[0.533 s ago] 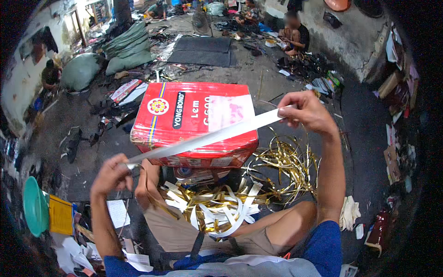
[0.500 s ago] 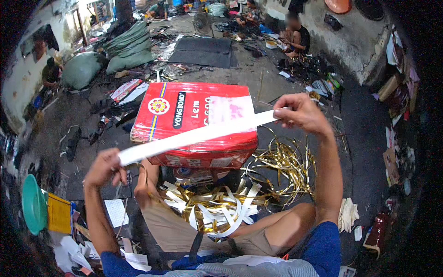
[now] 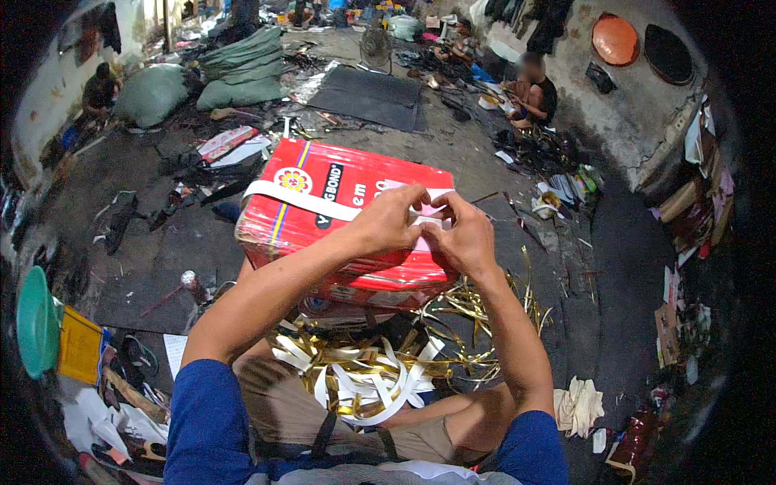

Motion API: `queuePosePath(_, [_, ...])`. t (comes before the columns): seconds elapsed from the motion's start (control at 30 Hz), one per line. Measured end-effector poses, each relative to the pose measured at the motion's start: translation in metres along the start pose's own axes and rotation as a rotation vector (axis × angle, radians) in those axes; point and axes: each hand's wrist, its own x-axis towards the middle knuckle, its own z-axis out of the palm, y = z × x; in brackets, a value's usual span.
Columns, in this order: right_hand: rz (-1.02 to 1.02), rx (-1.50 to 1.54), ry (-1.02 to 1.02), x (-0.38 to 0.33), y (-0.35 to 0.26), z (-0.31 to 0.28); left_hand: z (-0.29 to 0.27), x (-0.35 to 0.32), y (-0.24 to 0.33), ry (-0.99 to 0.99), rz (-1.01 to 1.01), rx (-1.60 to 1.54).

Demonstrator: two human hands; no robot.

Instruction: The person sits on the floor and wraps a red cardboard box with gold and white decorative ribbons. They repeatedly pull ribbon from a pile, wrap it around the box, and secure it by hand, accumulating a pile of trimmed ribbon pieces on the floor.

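A red box (image 3: 323,218) with a yellow and blue stripe stands in front of me, just beyond my knees. A long white strip (image 3: 299,202) lies across its top, running from the box's left edge toward my hands. My left hand (image 3: 392,220) and my right hand (image 3: 461,238) meet over the right part of the box top, fingertips pinching the strip's end together. Below the box, a tangle of white and gold strips (image 3: 364,380) rests in my lap and spills to the floor on the right.
A person (image 3: 537,93) sits on the floor at the back right amid scattered scraps. Green sacks (image 3: 234,77) and a dark mat (image 3: 368,93) lie farther back. A green basin (image 3: 36,323) and yellow container (image 3: 81,356) stand at my left. Crumpled cloth (image 3: 578,404) lies at my right.
Earlier both hands held the white strip stretched wide apart above the box. Now the strip lies on the box top and my left hand has come over to meet my right.
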Motion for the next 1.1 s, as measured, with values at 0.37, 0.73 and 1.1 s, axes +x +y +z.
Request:
queuePosePath(0.37, [-0.226,-0.032,0.049,-0.015,0.024,-0.019,0.022,-0.001,0.005,0.06,-0.06,0.012])
queuePosePath(0.73, [-0.213,0.159,-0.061,-0.008,0.033,-0.025,0.015,-0.002,0.009,0.024,-0.15,-0.18])
queuePosePath(1.1, [0.053,0.437,0.13,-0.01,0.044,0.016,0.019,0.002,-0.002,0.07,-0.109,0.012])
